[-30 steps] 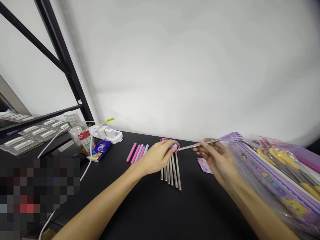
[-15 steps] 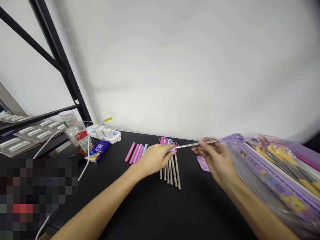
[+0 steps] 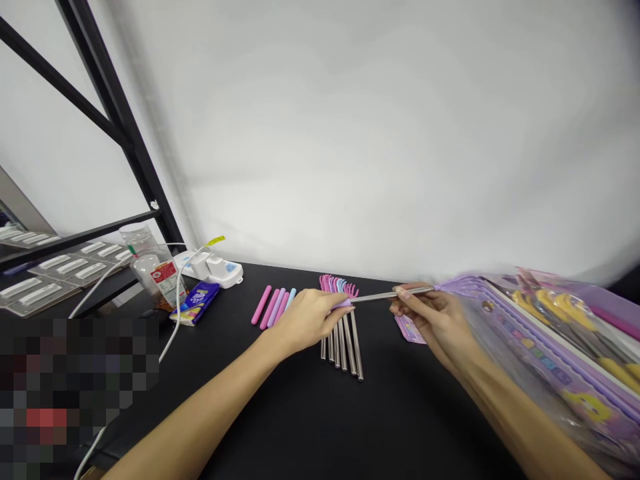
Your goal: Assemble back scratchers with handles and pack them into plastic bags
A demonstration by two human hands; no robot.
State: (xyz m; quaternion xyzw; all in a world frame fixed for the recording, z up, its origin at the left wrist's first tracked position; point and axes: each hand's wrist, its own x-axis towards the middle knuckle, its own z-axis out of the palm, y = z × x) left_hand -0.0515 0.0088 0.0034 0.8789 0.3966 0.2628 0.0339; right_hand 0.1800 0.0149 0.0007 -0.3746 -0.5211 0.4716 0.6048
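Observation:
My left hand (image 3: pixel 311 319) is closed round a short purple handle (image 3: pixel 342 304). From it a metal rod (image 3: pixel 375 297) runs right into my right hand (image 3: pixel 430 312), whose thumb and fingers pinch it. A purple claw-like head (image 3: pixel 460 285) shows at the rod's far right end, beside the plastic bag. Below and behind my left hand, several metal rods (image 3: pixel 354 347) with pink and blue curved heads (image 3: pixel 339 285) lie side by side on the black table (image 3: pixel 320 420). Several pink, purple and blue handles (image 3: pixel 274 307) lie left of my left hand.
Plastic-wrapped packages (image 3: pixel 555 353) cover the right side. A small pink card (image 3: pixel 410 329) lies beneath my right hand. At left are a clear jar (image 3: pixel 159 270), a purple-blue packet (image 3: pixel 196 303), a white power strip (image 3: pixel 220 269), a cable and a black metal frame (image 3: pixel 125 140).
My right hand has shifted slightly right and down along with the rod, which now lies at a slightly flatter angle. My left hand has barely moved.

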